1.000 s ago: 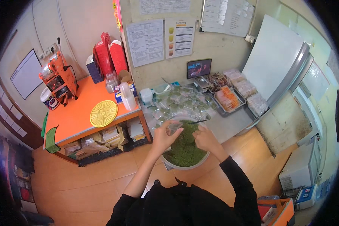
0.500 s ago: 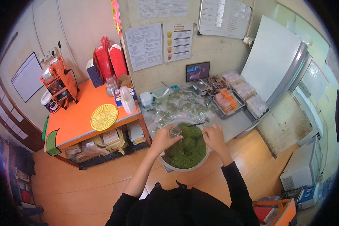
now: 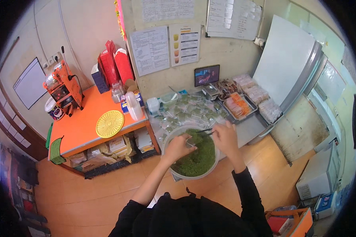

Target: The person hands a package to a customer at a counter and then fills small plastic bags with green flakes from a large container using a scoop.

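Note:
A round whitish tub (image 3: 194,177) in front of me holds a heap of fine, moist-looking green food (image 3: 195,161). Over its left side is my left hand (image 3: 178,148), thumb and fingers pinching a small clear plastic bag (image 3: 191,143), partly hidden by the fingers. My right hand (image 3: 226,139) is closed at the tub's right rim on a thin dark utensil (image 3: 205,131). Two narrow dark lines of it point left over the green food, near the bag; its exact kind is unclear. Behind the tub, many small clear packets with green contents (image 3: 190,110) are spread over the counter.
At the back right are a tray of orange and pinkish food (image 3: 238,106), bagged goods (image 3: 269,111) and a small screen (image 3: 207,76). On the orange table at left lie a yellow lid (image 3: 110,124), stacked clear cups (image 3: 133,106) and an orange sealing machine (image 3: 62,89).
My left hand has shifted slightly right and down, holding the bag over the green food. My right hand has turned and moved a little up, and the utensil's tip has come closer to the bag.

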{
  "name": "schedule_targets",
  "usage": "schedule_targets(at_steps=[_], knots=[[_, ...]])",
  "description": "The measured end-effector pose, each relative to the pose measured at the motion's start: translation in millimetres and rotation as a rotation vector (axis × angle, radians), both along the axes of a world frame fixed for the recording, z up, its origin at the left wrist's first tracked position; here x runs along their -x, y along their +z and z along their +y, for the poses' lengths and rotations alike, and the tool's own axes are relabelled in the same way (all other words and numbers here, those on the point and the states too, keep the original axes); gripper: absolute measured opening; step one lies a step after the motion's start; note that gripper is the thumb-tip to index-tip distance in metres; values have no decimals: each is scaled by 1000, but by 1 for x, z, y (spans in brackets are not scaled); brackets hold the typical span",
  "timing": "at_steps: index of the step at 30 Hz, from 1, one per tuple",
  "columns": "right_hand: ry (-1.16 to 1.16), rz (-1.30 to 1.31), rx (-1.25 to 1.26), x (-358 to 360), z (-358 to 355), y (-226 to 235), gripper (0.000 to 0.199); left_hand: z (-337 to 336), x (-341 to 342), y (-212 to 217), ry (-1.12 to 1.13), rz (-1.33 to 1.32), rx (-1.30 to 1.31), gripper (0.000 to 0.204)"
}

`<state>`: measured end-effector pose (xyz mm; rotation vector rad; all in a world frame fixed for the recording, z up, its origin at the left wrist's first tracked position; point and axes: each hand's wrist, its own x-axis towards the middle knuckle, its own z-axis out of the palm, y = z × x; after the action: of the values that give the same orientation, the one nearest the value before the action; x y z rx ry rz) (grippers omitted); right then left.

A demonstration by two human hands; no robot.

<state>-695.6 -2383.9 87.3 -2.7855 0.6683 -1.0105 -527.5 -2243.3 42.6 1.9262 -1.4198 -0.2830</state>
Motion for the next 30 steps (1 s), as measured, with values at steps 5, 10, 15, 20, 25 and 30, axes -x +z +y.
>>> schedule_targets(at_steps=[5,10,15,20,25,30], knots=[[65,-30,307,0,39,21,12,-8,11,-5,27,-14,111,54],[29,37,270,0,43,18,18,-3,-21,-26,179,-9,221,44],[64,634,122,-9,29,-79,34,-6,-12,2,214,153,139,37],[102,-7,-177,-29,61,-26,50,2,-17,-18,238,471,216,42],[127,-356,-416,-43,56,-25,32,6,9,-10,181,663,373,33],[231,-475,-629,-37,53,-14,14,24,7,12,162,808,484,9]])
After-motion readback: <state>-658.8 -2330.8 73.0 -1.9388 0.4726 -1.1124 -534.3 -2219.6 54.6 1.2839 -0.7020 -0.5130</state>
